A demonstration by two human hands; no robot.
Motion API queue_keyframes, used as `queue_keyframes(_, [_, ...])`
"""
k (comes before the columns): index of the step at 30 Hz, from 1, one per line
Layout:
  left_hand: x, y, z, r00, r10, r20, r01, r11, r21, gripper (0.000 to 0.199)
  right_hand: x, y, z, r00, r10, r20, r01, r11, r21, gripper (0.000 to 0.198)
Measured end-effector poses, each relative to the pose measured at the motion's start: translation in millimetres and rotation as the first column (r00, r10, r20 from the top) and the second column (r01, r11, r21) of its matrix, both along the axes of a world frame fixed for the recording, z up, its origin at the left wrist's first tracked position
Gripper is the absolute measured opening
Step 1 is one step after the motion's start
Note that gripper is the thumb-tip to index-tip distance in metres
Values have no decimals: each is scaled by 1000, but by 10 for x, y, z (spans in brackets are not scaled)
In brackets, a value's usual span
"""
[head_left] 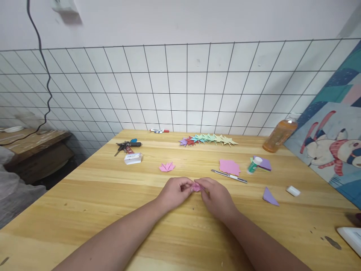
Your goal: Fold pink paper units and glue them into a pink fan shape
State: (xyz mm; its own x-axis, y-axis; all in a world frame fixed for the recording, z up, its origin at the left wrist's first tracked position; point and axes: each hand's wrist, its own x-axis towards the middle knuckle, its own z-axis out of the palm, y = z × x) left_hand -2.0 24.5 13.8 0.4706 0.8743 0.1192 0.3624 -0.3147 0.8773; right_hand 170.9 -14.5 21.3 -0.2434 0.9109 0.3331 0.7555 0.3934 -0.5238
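Between my two hands is a small piece of folded pink paper (196, 187), mostly covered by the fingers. My left hand (176, 192) pinches its left side with thumb and forefinger. On its right side my right hand (216, 195) grips it the same way. Beyond my left hand lies a folded pink paper piece with several points (167, 167). A stack of pink paper squares (229, 167) is past my right hand, with a utility knife (229, 176) in front of it.
Folded paper stars in several colours (208, 139) form a row near the wall. Keys (127, 146), a small white box (133, 158) and a marker (159, 131) lie left. Rightward are a glue stick (254, 165), purple paper (270, 196), an eraser (293, 191) and a bottle (279, 134).
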Motion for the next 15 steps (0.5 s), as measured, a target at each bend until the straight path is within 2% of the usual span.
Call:
queue_keyframes(5, [-17, 18, -15, 999, 34, 24, -33, 999, -28, 19, 27, 33, -17, 990, -51, -131, 42, 997, -70, 24])
queue_keyframes(8, [20, 9, -10, 990, 18, 138, 2, 989, -148, 19, 6, 44, -39, 966, -47, -255, 12, 991, -137, 22])
queue_keyframes(11, [55, 2, 17, 960, 22, 279, 70, 947, -313, 24, -9, 49, -73, 922, -83, -378, -2, 976, -220, 23])
queue_keyframes(13, [54, 15, 32, 943, 47, 331, 89, 919, -383, 30, 6, 47, -83, 911, -102, -400, 14, 976, -216, 27])
queue_keyframes(15, [32, 41, 34, 934, 72, 350, 89, 902, -422, 34, 40, 41, -77, 933, -63, -355, 15, 990, -138, 32])
